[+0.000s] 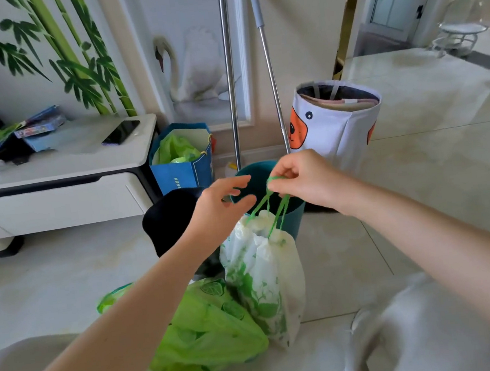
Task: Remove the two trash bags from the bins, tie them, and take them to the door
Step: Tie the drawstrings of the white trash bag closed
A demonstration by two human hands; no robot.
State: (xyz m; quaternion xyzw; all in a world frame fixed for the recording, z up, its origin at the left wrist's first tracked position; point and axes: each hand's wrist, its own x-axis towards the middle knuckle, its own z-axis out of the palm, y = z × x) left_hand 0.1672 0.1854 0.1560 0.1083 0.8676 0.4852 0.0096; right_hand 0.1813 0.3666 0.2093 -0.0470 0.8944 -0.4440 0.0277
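Before you, the tiled floor (415, 152) carries everything, with a white cabinet (57, 199) at the left; on its tabletop (84, 160) lie a dark phone (121, 132) and some colourful packets. A white fabric basket (336, 121) with an orange bear face stands to the right, two mop poles (230, 81) lean on the wall behind, and a blue paper bag (181, 167) sits beside the cabinet. Closer in, a teal bin (255, 181) and a black bin (172, 220) stand side by side. The green trash bag (205, 334) lies on the floor by your knees. The white trash bag (265, 277) hangs just beside it, in front of the teal bin, its mouth cinched. Your right hand (307, 182) pinches the green drawstring (273, 203), fingers curled around the loop. Your left hand (224, 205) hovers next to it, fingers loosely spread, holding nothing.
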